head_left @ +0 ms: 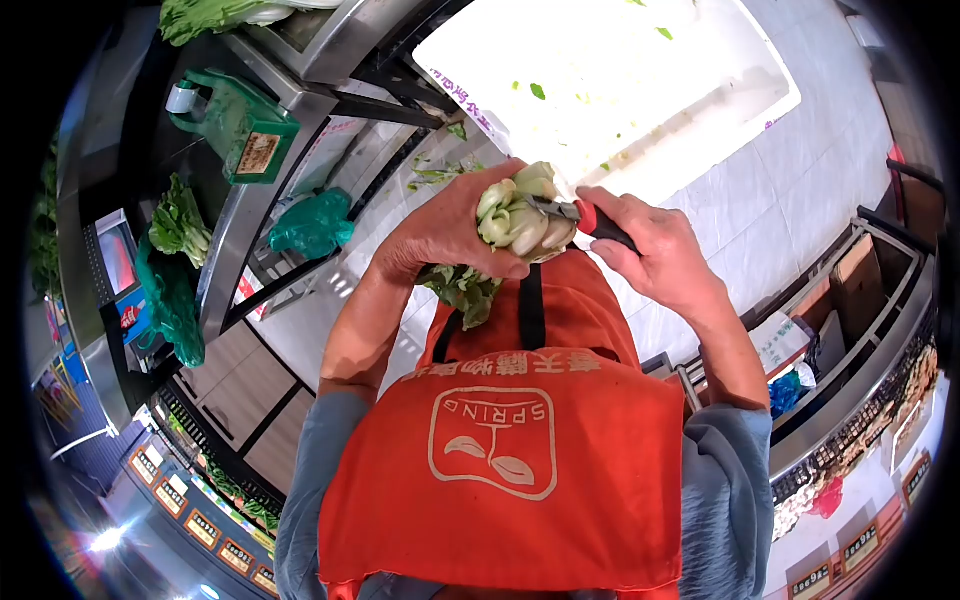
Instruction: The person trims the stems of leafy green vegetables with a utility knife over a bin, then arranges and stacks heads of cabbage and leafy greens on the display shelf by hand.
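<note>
My left hand (pixel 455 225) is wrapped round a bunch of leafy greens (pixel 512 222), its pale cut stem ends facing up and to the right. Dark green leaves hang out below that hand. In my right hand (pixel 650 245) is a small knife (pixel 605 226) with a red and black handle. The blade lies against the pale stem ends, and its tip is partly lost among them. Just beyond both hands stands a white bin (pixel 690 130) with a few green leaf scraps in it.
Left, a metal rack (pixel 240 215) holds a green plastic box (pixel 240 130), a leafy bunch (pixel 180 222) and green plastic bags (pixel 312 222). At right is a metal-framed cart (pixel 850 350) with cardboard. Leaf scraps (pixel 440 172) lie on the tiled floor (pixel 830 150).
</note>
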Tool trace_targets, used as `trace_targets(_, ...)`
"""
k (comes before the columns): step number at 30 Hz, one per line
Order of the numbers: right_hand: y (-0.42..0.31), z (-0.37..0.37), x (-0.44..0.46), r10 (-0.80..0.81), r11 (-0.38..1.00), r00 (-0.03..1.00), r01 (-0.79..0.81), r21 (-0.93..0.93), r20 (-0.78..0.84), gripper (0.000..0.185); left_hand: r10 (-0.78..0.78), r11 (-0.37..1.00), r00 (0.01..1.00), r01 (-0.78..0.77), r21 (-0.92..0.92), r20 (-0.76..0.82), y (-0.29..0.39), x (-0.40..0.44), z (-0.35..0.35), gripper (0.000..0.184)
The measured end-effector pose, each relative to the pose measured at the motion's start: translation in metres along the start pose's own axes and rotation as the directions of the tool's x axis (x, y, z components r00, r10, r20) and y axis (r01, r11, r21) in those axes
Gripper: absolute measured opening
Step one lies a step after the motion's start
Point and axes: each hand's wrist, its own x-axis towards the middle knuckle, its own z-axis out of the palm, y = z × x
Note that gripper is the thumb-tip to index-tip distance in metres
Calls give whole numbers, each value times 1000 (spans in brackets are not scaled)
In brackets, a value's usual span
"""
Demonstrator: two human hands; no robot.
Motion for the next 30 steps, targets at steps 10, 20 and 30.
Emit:
trace_targets(10,66,48,-26,243,936,941,-292,-196,-237,44,-17,956,996,42,-291,87,-31,1,15,82)
trace_targets(20,4,23,-26,174,984,960,-179,-3,-220,44,148,770,923,117,627,-355,-25,23,21,71)
trace_targets(30,-12,30,-19,125,966,985,-149,-212,-123,48,347,541,855,153,827,-385,-30,23,29,72)
